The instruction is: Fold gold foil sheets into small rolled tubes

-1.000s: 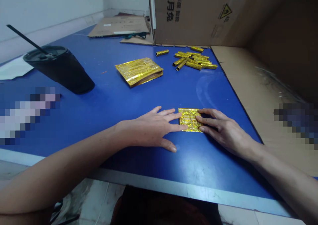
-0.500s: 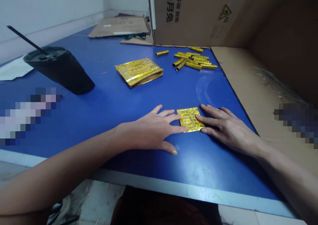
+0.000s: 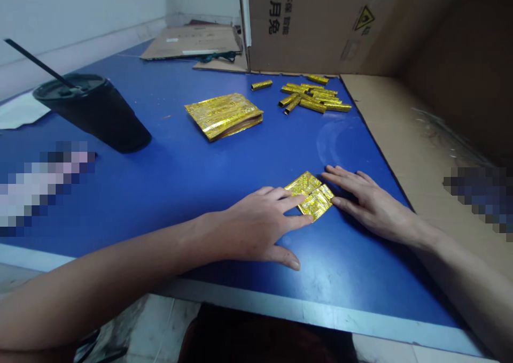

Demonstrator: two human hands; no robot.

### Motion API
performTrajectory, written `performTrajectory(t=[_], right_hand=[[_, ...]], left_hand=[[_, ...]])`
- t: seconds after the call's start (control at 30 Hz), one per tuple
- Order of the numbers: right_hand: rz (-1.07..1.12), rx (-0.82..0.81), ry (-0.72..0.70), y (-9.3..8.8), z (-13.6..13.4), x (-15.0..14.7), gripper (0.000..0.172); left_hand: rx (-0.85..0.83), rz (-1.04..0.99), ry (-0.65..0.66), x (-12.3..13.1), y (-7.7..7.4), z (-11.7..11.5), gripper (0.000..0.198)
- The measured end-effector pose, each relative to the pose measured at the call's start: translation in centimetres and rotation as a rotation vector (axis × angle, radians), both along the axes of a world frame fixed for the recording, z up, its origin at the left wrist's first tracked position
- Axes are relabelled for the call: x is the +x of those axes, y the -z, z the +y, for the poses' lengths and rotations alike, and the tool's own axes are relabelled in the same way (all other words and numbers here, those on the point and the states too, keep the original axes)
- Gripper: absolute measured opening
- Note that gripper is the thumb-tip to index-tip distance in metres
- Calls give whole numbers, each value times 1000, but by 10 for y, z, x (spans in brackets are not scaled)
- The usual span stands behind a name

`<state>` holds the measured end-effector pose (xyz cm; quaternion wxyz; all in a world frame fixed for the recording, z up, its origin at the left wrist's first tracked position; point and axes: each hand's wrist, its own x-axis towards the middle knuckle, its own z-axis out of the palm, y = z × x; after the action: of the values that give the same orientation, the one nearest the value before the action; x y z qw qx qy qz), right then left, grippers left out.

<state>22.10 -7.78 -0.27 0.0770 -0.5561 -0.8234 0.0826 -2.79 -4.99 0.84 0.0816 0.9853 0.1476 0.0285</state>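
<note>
A small, flat piece of shiny gold foil paper (image 3: 320,201) lies turned at an angle on the blue table, with a dark line or gap across its middle. My left hand (image 3: 264,224) rests palm down with fingers spread, its fingertips on the left part of the foil paper. My right hand (image 3: 363,202) lies with fingers stretched out at the right edge of the paper, the lower fingers touching or almost touching its corner. Farther back are a stack of gold foil sheets (image 3: 224,114) and a pile of rolled gold foil tubes (image 3: 315,98).
A dark cup with a straw (image 3: 100,114) stands at the left. A large cardboard box (image 3: 304,26) rises at the back, and flat cardboard (image 3: 192,42) lies behind the stack. More cardboard (image 3: 385,122) borders the blue table (image 3: 160,181) on the right. Two patches are pixelated.
The foil paper has turned from nearly square-on to a diamond angle. My left hand has moved slightly right and nearer to me; my right hand's fingers have drawn off the paper's surface to its edge.
</note>
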Motion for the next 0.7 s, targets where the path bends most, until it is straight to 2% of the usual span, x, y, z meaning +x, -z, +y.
performTrajectory(t=[0.1,0.2,0.33,0.47,0.7], right_hand=[[49,35,26,1,0,-1,46],[99,129,22,-2,-3,-3,38],[72,262,-120,-9,-13,-10,29],[-41,236,-221,-12,-21,-18,29],[-138,191,-182,-11,-19,-19,35]], left_hand=[[-7,13,3,1,-1,1,67],[-3,10,4,1,-2,1,67],[-1,2,4,1,-2,1,68],[0,7,3,0,-2,1,69],[30,2,6,1,-1,-4,74]])
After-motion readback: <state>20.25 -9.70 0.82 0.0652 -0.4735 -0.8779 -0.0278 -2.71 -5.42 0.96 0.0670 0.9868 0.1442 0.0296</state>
